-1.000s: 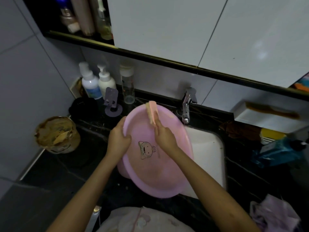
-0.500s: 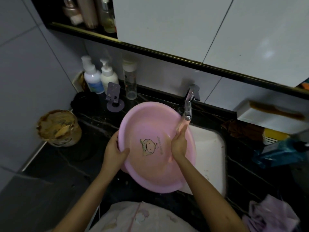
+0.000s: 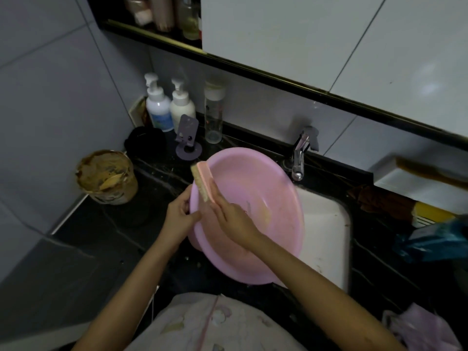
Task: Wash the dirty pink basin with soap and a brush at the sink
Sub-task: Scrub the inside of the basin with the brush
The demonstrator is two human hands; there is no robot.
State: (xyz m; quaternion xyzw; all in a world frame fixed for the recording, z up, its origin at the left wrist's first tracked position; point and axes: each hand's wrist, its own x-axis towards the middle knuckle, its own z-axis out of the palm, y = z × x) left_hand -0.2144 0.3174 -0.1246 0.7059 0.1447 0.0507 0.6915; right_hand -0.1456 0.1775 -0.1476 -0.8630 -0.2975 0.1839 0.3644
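Scrubbing the round pink plastic basin (image 3: 266,224) at the sink

Left hand (image 3: 181,216) pinches the basin's left rim, thumb inside, fingers curled behind. Right hand (image 3: 234,219) is wrapped round the handle of a pink-backed scrub brush with pale bristles (image 3: 203,183), which lies along the upper left rim. The basin is tilted, half over the white sink's (image 3: 326,236) left edge, half over the black stone counter (image 3: 157,178). The chrome tap (image 3: 298,158) is just behind, and two white pump bottles (image 3: 182,107) stand in the counter's far left corner.

Large pale grey tiles cover the wall (image 3: 45,92) on the left and at the back, all in dim light. White cabinet doors (image 3: 291,31) hang overhead above a dark, gold-edged strip, with an open dark shelf (image 3: 152,36) beside them. The desk (image 3: 157,173) is black stone with pale veins.
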